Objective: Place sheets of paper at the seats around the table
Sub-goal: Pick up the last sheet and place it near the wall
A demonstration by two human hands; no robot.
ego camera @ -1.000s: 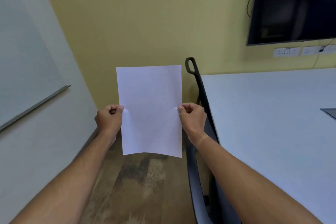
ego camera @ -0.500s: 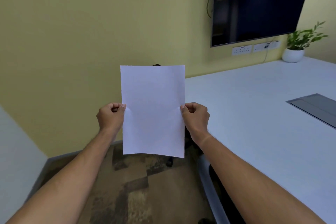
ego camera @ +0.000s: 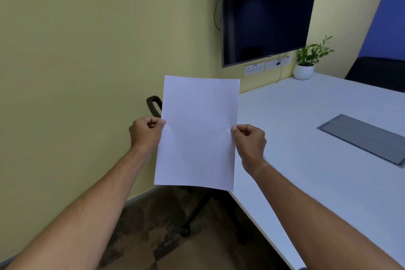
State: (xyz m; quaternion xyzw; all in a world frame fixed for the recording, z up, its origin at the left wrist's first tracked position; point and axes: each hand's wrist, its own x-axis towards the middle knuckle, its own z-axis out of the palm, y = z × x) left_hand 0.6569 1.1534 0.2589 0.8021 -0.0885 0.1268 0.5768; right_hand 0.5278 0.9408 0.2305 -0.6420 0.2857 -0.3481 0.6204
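A blank white sheet of paper (ego camera: 197, 131) hangs upright in front of me, held at mid-height by both hands. My left hand (ego camera: 145, 131) pinches its left edge and my right hand (ego camera: 249, 142) pinches its right edge. The sheet hovers over the near left corner of the white table (ego camera: 306, 149). A black chair (ego camera: 154, 104) stands behind the sheet at the table's left end, mostly hidden, with its base showing below the paper.
A dark wall screen (ego camera: 267, 13) hangs over sockets (ego camera: 254, 68). A potted plant (ego camera: 306, 63) sits at the table's far end. A grey cable hatch (ego camera: 363, 139) is set in the tabletop. Another black chair (ego camera: 377, 74) stands at the far right.
The view has swung to the right: the whiteboard wall has gone, and the screen, plant and far chair have come in. Both hands keep the same hold on the sheet.
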